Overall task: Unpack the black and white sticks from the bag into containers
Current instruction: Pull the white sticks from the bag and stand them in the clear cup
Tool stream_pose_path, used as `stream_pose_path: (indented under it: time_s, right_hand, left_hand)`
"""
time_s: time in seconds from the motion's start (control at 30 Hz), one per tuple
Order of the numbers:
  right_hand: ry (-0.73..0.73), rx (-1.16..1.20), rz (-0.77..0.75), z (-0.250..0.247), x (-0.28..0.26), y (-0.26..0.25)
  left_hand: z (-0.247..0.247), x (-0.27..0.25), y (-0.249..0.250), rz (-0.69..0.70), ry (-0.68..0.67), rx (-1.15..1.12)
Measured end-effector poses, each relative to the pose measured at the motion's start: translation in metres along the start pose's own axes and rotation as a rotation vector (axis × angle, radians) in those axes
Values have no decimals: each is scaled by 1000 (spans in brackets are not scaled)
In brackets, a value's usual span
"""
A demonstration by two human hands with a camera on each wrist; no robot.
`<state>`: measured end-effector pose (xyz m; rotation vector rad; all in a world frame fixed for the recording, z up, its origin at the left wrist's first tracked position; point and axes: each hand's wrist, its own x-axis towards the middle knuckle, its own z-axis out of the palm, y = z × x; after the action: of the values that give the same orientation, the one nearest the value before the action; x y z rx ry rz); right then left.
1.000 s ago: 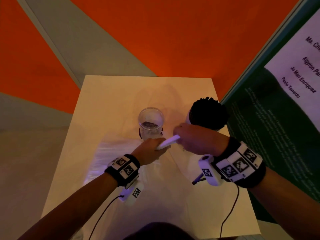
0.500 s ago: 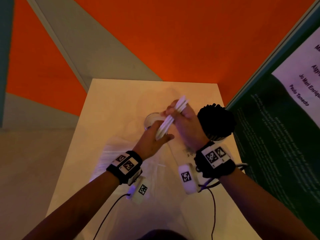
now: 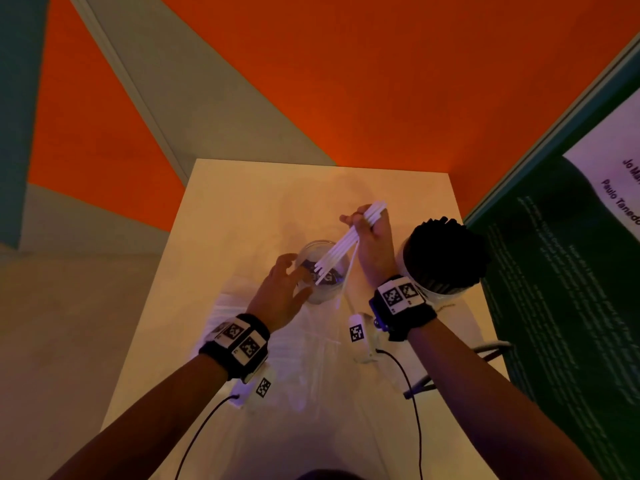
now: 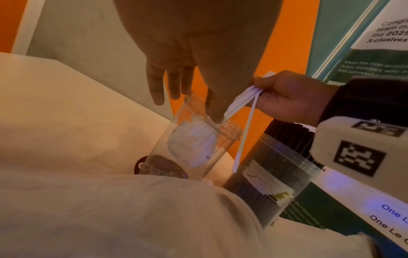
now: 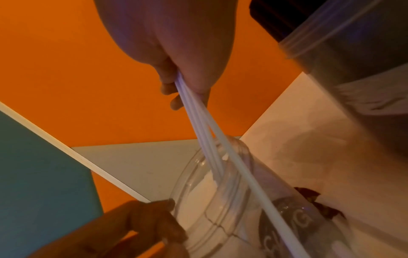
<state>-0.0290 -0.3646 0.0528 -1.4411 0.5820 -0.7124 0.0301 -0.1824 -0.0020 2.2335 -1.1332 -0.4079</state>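
Right hand (image 3: 372, 244) pinches white sticks (image 3: 341, 249), tips inside clear jar (image 3: 311, 296); one stray stick (image 4: 244, 134) outside rim. Left hand (image 3: 282, 292) open, fingers at jar.

left hand (image 3: 282, 292) fingers spread, right hand (image 3: 372, 244) fisted

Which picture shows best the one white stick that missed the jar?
The left wrist view: the stray white stick hangs whole outside the clear jar. The head view shows it thin and partly hidden; the right wrist view cuts off its lower end.
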Motion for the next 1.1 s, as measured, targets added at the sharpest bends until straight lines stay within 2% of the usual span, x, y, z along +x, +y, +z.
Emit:
stream_pose_path:
  time_s: [0.07, 0.27, 0.4, 0.53, 0.67, 0.8, 0.87, 1.0, 1.1]
  right_hand:
    - [25, 47, -4, 0, 2, -4]
    - [77, 158, -163, -1, 25, -40]
    - [-2, 84, -172, 8, 15, -33]
    - [-5, 70, -83, -2, 0, -14]
    - [-59, 53, -83, -11, -9, -3]
    - [-163, 0, 84, -10, -17, 13]
    - [-179, -112, 147, -16, -20, 21]
    - [-167, -73, 217, -29, -23, 24]
    - [-180, -157, 305, -40, -26, 27]
  left_hand:
    - [-2, 0, -1, -2, 0, -21]
    - [-5, 1, 6, 15, -10, -108]
    - [-6, -1, 9, 34, -12, -109]
    - [-11, -1, 5, -13, 26, -113]
    - [-8, -1, 3, 21, -28, -92]
    - [-4, -1, 5, -2, -27, -105]
    - [-3, -3, 2, 5, -19, -94]
    - [0, -13, -4, -49, 15, -123]
    - [3, -24, -4, -88, 32, -66]
